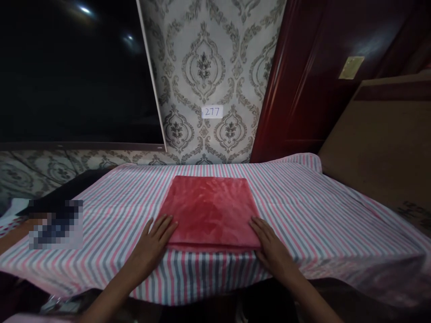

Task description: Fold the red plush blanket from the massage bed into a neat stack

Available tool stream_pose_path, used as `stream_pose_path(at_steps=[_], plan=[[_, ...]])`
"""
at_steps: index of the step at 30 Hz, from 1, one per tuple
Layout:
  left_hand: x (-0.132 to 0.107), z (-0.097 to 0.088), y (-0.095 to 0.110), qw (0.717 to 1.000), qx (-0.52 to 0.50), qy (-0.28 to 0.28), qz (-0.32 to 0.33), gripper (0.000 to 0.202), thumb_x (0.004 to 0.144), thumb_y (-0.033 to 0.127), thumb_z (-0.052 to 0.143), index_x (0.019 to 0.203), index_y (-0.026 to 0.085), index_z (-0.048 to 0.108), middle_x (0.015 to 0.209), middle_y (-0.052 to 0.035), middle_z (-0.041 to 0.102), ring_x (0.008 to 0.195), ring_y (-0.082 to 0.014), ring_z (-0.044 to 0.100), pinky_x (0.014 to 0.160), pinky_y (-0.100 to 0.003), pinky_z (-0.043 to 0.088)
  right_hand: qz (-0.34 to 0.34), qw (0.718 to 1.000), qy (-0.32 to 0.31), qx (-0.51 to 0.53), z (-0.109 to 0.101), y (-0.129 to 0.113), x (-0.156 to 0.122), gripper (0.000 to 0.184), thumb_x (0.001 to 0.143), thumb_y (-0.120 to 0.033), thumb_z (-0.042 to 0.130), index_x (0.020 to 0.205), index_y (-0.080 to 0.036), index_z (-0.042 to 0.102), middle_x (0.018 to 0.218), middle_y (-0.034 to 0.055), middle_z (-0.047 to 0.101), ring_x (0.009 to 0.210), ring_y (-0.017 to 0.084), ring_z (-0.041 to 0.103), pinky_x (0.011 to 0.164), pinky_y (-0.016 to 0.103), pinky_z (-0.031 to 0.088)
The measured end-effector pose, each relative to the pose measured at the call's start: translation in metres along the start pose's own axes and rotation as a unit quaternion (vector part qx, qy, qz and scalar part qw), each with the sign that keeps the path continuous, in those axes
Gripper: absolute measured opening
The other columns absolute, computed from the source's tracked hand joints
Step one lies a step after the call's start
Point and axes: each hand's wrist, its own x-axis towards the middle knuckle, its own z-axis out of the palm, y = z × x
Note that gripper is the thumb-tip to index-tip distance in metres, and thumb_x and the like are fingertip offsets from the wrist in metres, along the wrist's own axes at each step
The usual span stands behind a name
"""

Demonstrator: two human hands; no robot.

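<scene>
A red, soft-looking cloth (210,208), folded into a flat, nearly square stack, lies on the striped tablecloth (296,202) near the table's front edge. At the stack's left front side rests my left hand (157,234), its fingers stretched out over the edge. My right hand (271,244) lies at the opposite side, fingers extended onto the right front edge. Both palms face inward and neither hand grasps the fabric. Folded layers show along the front of the stack.
Behind the table is a patterned wall with a paper label (212,111) reading 277. A large dark screen (77,80) fills the upper left. A cardboard box (380,148) stands at the right, before a dark red door (303,89). A pixelated patch covers something at the left edge.
</scene>
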Motion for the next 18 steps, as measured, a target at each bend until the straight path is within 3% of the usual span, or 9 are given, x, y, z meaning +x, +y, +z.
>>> stream_pose_path(at_steps=[5,8,11,15,18], plan=[[-0.005,-0.002,-0.014,0.999,-0.025,0.035,-0.01,0.061,0.077,0.007,0.049,0.135,0.019,0.058,0.137,-0.0129,0.061,0.13,-0.0294,0.053,0.107,-0.045,0.044,0.001,1.0,0.03,-0.003,0.003,0.006,0.004,0.084,0.073,-0.005,0.042,0.154,-0.026,0.035,0.144,0.0094,0.053,0.136,0.025,0.047,0.109,0.049,0.046],[0.012,-0.019,-0.021,0.995,-0.085,0.049,-0.027,0.054,0.078,0.013,0.047,0.13,0.021,0.061,0.126,-0.0116,0.067,0.121,-0.028,0.059,0.107,-0.047,0.045,0.026,0.998,0.059,0.003,-0.017,0.01,0.028,0.061,0.077,-0.013,0.044,0.136,-0.023,0.057,0.124,0.0101,0.066,0.116,0.028,0.062,0.099,0.049,0.051],[0.046,-0.06,-0.036,0.982,-0.155,0.074,-0.084,0.044,0.08,0.024,0.047,0.12,0.022,0.065,0.114,-0.0106,0.07,0.111,-0.0288,0.063,0.103,-0.048,0.048,0.043,0.992,0.116,0.031,-0.06,0.008,0.071,0.042,0.081,-0.026,0.048,0.118,-0.021,0.066,0.111,0.0106,0.071,0.104,0.03,0.066,0.095,0.05,0.052],[0.1,-0.129,-0.065,0.952,-0.22,0.113,-0.179,0.045,0.083,0.047,0.049,0.117,0.022,0.062,0.108,-0.0034,0.07,0.099,-0.0229,0.065,0.09,-0.037,0.054,0.085,0.967,0.216,0.109,-0.135,0.001,0.138,0.035,0.082,-0.032,0.055,0.115,-0.022,0.064,0.11,0.0069,0.07,0.101,0.027,0.065,0.093,0.046,0.052],[0.138,-0.152,-0.086,0.948,-0.19,0.137,-0.216,0.055,0.092,0.052,0.035,0.126,0.013,0.055,0.106,-0.0011,0.069,0.103,-0.0189,0.061,0.091,-0.036,0.051,0.101,0.943,0.261,0.18,-0.174,0.006,0.181,0.041,0.082,-0.041,0.064,0.118,-0.022,0.062,0.117,0.0074,0.067,0.103,0.024,0.064,0.092,0.042,0.052]])
